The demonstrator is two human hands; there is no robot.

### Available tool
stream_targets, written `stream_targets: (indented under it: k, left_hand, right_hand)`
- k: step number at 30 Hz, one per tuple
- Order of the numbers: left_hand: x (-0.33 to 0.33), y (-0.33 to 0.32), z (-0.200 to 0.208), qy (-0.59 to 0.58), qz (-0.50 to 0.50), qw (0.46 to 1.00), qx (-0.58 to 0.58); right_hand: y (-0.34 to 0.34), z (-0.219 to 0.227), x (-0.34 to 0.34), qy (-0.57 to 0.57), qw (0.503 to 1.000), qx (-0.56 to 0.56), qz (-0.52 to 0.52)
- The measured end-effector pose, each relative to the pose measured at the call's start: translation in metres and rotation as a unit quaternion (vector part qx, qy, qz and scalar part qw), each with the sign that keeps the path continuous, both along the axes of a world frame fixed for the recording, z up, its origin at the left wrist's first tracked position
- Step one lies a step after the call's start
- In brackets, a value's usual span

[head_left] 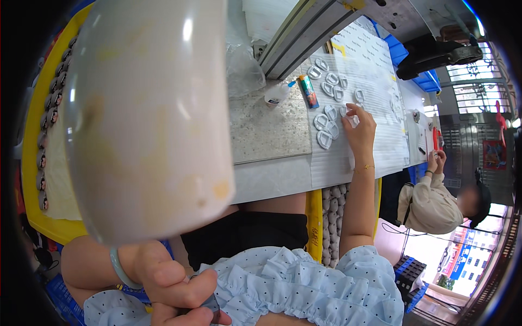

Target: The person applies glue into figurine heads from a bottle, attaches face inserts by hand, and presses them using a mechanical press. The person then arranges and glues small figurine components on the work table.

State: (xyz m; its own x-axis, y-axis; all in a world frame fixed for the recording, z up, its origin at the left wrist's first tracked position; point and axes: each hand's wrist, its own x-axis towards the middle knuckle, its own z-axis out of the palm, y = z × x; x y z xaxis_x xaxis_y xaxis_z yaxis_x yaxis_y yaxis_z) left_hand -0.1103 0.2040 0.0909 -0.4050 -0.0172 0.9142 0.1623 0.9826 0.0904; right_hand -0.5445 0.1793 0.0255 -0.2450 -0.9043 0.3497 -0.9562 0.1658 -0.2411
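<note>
My right hand (360, 125) reaches over the table, thumb and forefinger pinching a small clear plastic piece (344, 112). Several similar clear rounded pieces (324, 139), each with a squarish centre, lie loosely spread around it on a white foam sheet (340, 163). Low in front of my body, my left hand (174, 282) is closed, its fingers curled round a small greyish thing (211, 305). Most of that thing is hidden by the fingers, so its kind is unclear.
A large whitish rounded object (147, 125) blocks much of the left. Yellow crates (314, 225) hold rows of grey parts. A small white bottle (276, 95), a coloured tube (308, 91) and a metal post (296, 41) occupy the table. Another person (435, 204) works at the right.
</note>
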Motion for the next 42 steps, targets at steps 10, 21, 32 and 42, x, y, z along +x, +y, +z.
stream_targets:
  k: [10, 21, 32, 42]
  left_hand:
    - [0.001, -0.004, -0.001, -0.002, -0.015, 1.0, -0.001]
    - [-0.001, 0.003, -0.004, 0.013, 0.003, 1.0, -0.01]
    - [-0.002, 0.003, 0.0, 0.0, 0.0, 1.0, 0.002]
    - [-0.004, 0.003, 0.007, -0.004, -0.034, 0.999, 0.02]
  right_hand:
    - [0.023, 0.021, 0.024, -0.077, 0.994, 0.072, 0.009]
    - [0.012, -0.012, -0.033, -0.008, 0.997, -0.002, -0.082]
    - [-0.005, -0.006, -0.021, -0.151, 0.981, -0.045, -0.11]
    - [-0.012, -0.003, 0.003, -0.061, 0.996, -0.035, -0.052]
